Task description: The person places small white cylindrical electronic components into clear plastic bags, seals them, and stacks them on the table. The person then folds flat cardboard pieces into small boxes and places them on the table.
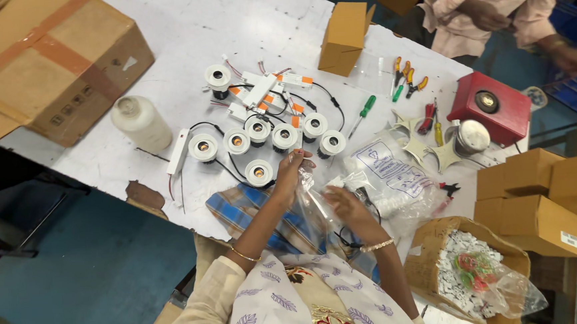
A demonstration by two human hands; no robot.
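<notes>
Head view, looking down: you sit at the near edge of a white desk [180, 28] with both hands raised just above it. Your left hand [288, 171] pinches the top of a clear plastic bag [314, 204]; its grip is pressed together on the film. Your right hand [346, 205] lies just right of it and lower, fingers curled against the same bag, though whether that grip closes on the film you cannot tell from here.

The bag hangs between your hands, its long axis running from the left hand's pinch down toward your lap. The left hand is the one nearer the lamps.

Just beyond the left hand, a row of small round white lamps [257, 132] with trailing wires lies on the desk, the closest lamp almost touching your fingertips. A white bottle [140, 122] stands to the far left, beside a large carton [62, 62]. To the right lie a green screwdriver [364, 110], a printed bag [389, 172] and a red box [489, 106]. A blue checked cloth [244, 208] lies under your left wrist. At the far right, another person's arm [555, 39] reaches down.
</notes>
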